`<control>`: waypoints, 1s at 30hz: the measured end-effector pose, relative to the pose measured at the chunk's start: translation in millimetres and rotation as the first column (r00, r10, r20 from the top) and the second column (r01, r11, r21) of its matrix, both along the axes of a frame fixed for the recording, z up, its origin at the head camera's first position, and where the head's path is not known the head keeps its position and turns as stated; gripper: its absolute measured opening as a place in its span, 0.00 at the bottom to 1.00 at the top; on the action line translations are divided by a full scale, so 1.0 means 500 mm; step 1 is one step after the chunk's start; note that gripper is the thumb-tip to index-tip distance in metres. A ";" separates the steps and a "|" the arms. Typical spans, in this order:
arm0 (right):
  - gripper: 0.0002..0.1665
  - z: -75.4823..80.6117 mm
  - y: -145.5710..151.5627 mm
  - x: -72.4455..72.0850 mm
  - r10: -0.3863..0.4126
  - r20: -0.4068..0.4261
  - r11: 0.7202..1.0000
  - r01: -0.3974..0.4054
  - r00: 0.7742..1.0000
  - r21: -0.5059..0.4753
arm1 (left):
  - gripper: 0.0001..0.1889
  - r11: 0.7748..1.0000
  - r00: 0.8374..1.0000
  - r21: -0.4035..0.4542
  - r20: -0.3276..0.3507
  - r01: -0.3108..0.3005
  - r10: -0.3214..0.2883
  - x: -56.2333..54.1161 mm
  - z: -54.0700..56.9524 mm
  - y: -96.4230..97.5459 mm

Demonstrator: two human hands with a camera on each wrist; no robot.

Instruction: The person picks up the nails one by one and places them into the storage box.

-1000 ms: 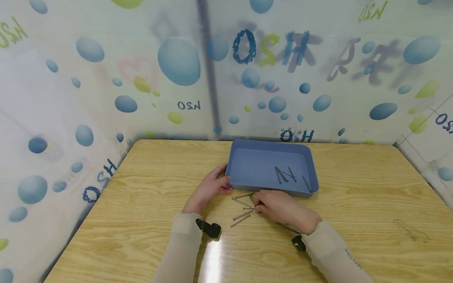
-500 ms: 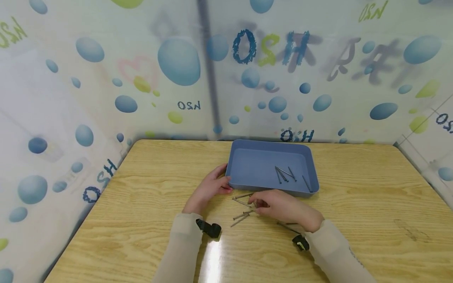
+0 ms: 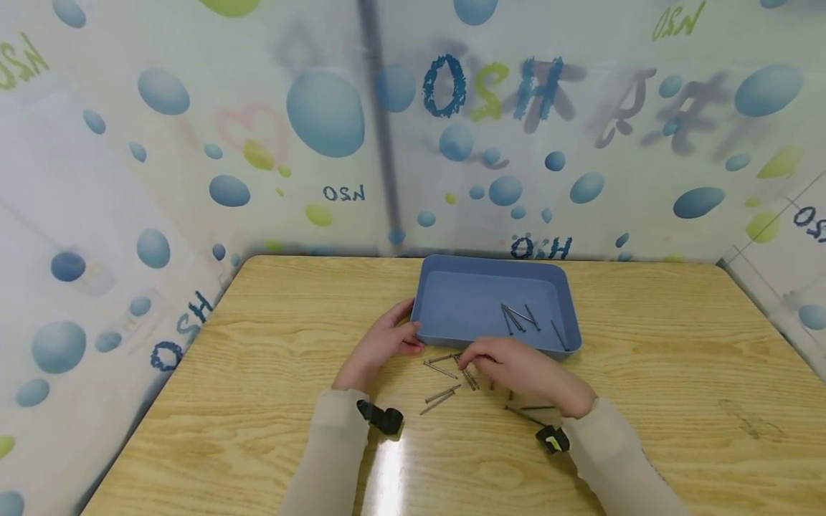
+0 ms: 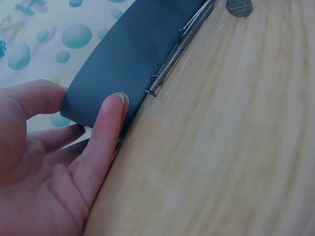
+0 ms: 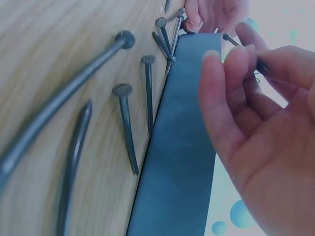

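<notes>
A shallow blue tray (image 3: 464, 301) stands near the back of the wooden table. At its front left corner my left hand (image 3: 382, 340) holds it, a finger (image 4: 106, 128) against the outer wall. My right hand (image 3: 516, 365) is raised just in front of the tray's front wall. A nail (image 5: 230, 39) is pinched between its fingertips, as the right wrist view shows; its shaft is partly hidden by the fingers. Loose nails (image 3: 442, 394) lie between the hands. Two more nails (image 3: 524, 414) lie under the right wrist.
Several nails (image 3: 513, 315) lie in the right part of the tray. In the right wrist view, nails (image 5: 125, 123) lie along the tray's front wall. A patterned wall (image 3: 323, 208) rises right behind the table (image 3: 310, 301).
My right hand has lifted slightly from among the loose nails and shifted a little toward the tray, uncovering nails beneath it. My left hand and the tray have stayed put.
</notes>
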State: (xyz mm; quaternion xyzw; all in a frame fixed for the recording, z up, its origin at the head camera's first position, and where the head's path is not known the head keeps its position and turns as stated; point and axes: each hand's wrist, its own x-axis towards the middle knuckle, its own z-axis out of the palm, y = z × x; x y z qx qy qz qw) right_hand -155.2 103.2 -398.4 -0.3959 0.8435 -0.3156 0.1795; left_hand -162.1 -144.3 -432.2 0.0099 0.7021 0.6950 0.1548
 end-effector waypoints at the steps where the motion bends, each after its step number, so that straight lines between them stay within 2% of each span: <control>1: 0.17 -0.001 0.002 -0.003 -0.009 -0.012 1.000 0.009 1.000 -0.005 | 0.30 1.000 1.000 -0.002 -0.002 -0.009 0.009 -0.002 -0.007 0.000; 5: 0.14 -0.003 0.009 -0.010 -0.038 -0.042 0.999 0.036 0.998 -0.036 | 0.29 0.999 0.999 -0.019 -0.009 -0.044 0.044 -0.013 -0.035 -0.002; 9: 0.12 -0.004 0.016 -0.016 -0.095 -0.039 0.993 0.092 0.995 -0.071 | 0.29 0.999 0.999 -0.028 0.006 -0.047 0.047 -0.013 -0.035 -0.003; 13: 0.12 -0.008 0.027 -0.023 -0.166 -0.025 0.982 0.163 0.986 -0.098 | 0.30 0.999 0.999 -0.017 0.019 -0.032 0.032 -0.011 -0.025 -0.002; 17: 0.14 -0.013 0.041 -0.030 -0.228 -0.018 0.971 0.226 0.974 -0.080 | 0.30 1.000 0.999 -0.012 0.035 -0.009 0.010 -0.002 -0.001 0.000; 22: 0.19 -0.013 0.054 -0.036 -0.252 -0.019 0.966 0.251 0.968 -0.060 | 0.30 1.000 0.999 -0.012 0.036 -0.001 0.002 0.004 0.012 0.002; 24: 0.19 -0.014 0.058 -0.039 -0.260 -0.032 0.964 0.258 0.965 -0.055 | 0.30 1.000 1.000 -0.005 0.031 -0.005 0.005 0.002 0.007 0.002; 30: 0.18 -0.018 0.066 -0.046 -0.271 -0.048 0.962 0.268 0.961 -0.051 | 0.30 0.999 0.999 -0.008 0.021 -0.040 0.040 -0.012 -0.027 -0.001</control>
